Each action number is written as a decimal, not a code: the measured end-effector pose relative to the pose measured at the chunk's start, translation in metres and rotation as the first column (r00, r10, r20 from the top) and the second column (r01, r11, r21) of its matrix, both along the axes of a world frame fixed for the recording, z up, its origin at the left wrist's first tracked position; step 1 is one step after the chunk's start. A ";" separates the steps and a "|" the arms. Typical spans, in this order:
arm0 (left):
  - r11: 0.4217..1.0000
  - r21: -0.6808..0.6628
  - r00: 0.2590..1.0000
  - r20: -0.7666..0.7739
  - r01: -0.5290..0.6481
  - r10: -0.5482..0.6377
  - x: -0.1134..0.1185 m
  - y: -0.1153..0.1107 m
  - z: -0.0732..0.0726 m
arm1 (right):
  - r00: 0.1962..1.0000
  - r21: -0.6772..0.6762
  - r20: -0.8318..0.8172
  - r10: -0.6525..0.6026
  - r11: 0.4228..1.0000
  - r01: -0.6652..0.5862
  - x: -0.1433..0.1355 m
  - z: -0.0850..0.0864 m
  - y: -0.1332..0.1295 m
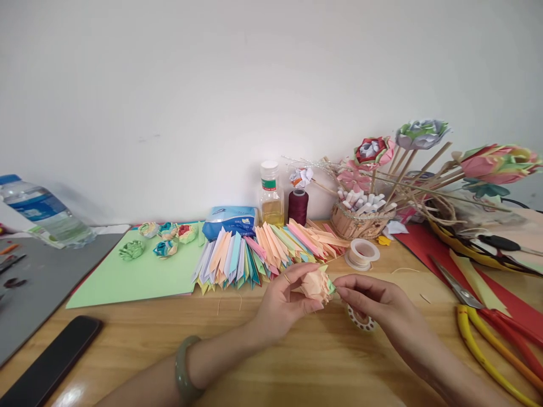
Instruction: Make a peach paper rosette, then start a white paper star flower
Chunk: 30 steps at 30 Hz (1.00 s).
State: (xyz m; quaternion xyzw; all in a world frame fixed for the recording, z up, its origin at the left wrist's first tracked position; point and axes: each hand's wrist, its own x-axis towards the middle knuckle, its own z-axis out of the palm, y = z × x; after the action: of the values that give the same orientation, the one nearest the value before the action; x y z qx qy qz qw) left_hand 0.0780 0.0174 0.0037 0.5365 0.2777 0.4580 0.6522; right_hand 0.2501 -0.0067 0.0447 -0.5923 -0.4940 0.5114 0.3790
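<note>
A peach paper flower [317, 285] with some green at its edges is held just above the wooden table. My left hand [287, 294] wraps its thumb and fingers around the flower from the left. From the right, my right hand [377, 299] pinches a green paper tip at the flower's side between thumb and fingers. Partly hidden under the right hand lies a dotted roll of tape [360, 320]. Behind both hands spreads a row of folded paper strips [237, 259] in several colours. A spool of pale thread [362, 254] stands just beyond the right hand.
Finished paper flowers [164, 249] lie on green paper [127, 282] at the left. A black phone [53, 359] rests front left. Scissors [479, 308] lie at the right. Along the wall stand a tissue pack [229, 220], a bottle [271, 198], maroon thread [298, 208] and a basket [360, 222].
</note>
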 end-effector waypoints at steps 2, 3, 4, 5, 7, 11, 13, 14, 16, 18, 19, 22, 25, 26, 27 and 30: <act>1.000 0.005 1.000 -0.009 0.003 -0.003 0.000 0.000 0.001 | 0.998 0.064 0.065 -0.008 0.998 0.004 -0.001 0.004 -0.002; 1.000 0.011 1.000 -0.012 0.005 -0.005 0.000 0.000 0.001 | 0.996 0.086 0.091 -0.006 0.996 -0.002 -0.001 0.006 -0.002; 1.000 0.018 1.000 -0.015 0.007 -0.007 -0.001 0.000 0.001 | 0.994 0.096 0.105 0.000 0.995 -0.011 -0.001 0.007 -0.002; 1.000 0.028 1.000 -0.017 0.006 -0.006 -0.001 0.000 0.001 | 0.994 0.093 0.109 0.012 0.995 -0.022 0.000 0.007 -0.002; 0.999 0.053 1.000 -0.023 0.000 0.001 -0.001 -0.001 0.000 | 0.996 0.054 0.081 0.048 0.997 -0.052 0.002 0.005 0.000; 0.994 0.110 1.000 -0.028 0.006 -0.003 -0.001 -0.001 -0.002 | 0.988 -0.041 -0.051 0.146 0.988 -0.148 0.005 -0.002 0.004; 0.993 0.114 1.000 -0.030 0.008 -0.005 -0.002 -0.001 -0.002 | 0.981 -0.048 -0.088 0.172 0.983 -0.176 0.005 -0.005 0.006; 0.994 0.108 1.000 -0.031 0.008 -0.005 -0.002 -0.001 -0.002 | 0.980 -0.049 -0.097 0.173 0.983 -0.178 0.005 -0.006 0.006; 0.996 0.083 1.000 -0.026 0.011 -0.009 -0.002 -0.001 -0.002 | 0.980 -0.055 -0.110 0.164 0.984 -0.170 0.004 -0.006 0.006; 0.999 0.037 1.000 -0.013 0.016 -0.016 -0.001 -0.001 -0.002 | 0.982 -0.059 -0.116 0.152 0.985 -0.159 0.004 -0.007 0.005; 1.000 0.010 1.000 -0.005 0.023 -0.023 -0.001 0.000 -0.001 | 0.982 -0.055 -0.113 0.149 0.986 -0.156 0.004 -0.007 0.004; 0.997 -0.056 0.998 0.008 0.055 -0.055 0.000 0.000 -0.001 | 0.986 -0.031 -0.083 0.144 0.989 -0.147 0.003 -0.007 0.003; 0.995 -0.071 0.998 0.007 0.067 -0.067 0.001 0.000 -0.002 | 0.989 -0.021 -0.047 0.140 0.990 -0.141 0.001 -0.006 0.002; 0.996 -0.066 0.998 0.006 0.064 -0.063 0.001 0.000 -0.002 | 0.990 -0.021 -0.040 0.137 0.990 -0.137 0.000 -0.006 0.002; 0.997 -0.057 0.998 0.002 0.059 -0.059 0.001 0.000 -0.002 | 0.991 -0.022 -0.037 0.132 0.991 -0.133 0.000 -0.005 0.002; 1.000 -0.002 0.999 -0.040 0.031 -0.031 0.000 -0.001 -0.001 | 0.992 -0.033 -0.039 0.116 0.993 -0.117 -0.002 -0.004 0.001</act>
State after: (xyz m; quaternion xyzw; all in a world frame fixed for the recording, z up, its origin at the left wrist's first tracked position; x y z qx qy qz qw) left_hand 0.0780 0.0166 0.0024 0.5494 0.2826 0.4367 0.6539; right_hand 0.2482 -0.0052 0.0411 -0.5594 -0.5117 0.5520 0.3471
